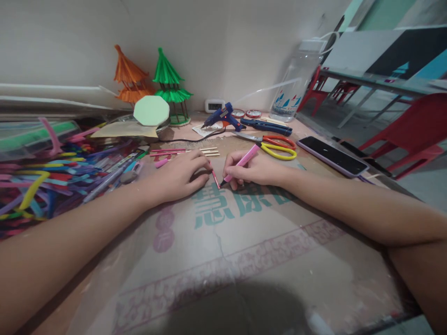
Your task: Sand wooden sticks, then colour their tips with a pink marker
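In the middle of the cardboard sheet point(275, 267), my right hand point(260, 168) grips a pink marker point(247, 156). Its dark tip meets the near end of a thin wooden stick point(215, 178) that is partly coloured pink. My left hand point(179, 174) lies palm down, its thumb and forefinger closed on the stick's far end. Beside that hand is a loose pink marker cap point(161, 163). Just beyond it lie several pink sticks point(168, 151) and plain wooden sticks point(209, 151).
Scissors point(279, 146), a blue glue gun point(220, 116), a utility knife point(267, 126) and a phone point(331, 156) lie behind and right. Orange point(131, 77) and green point(170, 77) pagoda models stand by the wall. Pipe cleaners point(52, 181) heap at left; a water bottle point(291, 83) stands back right.
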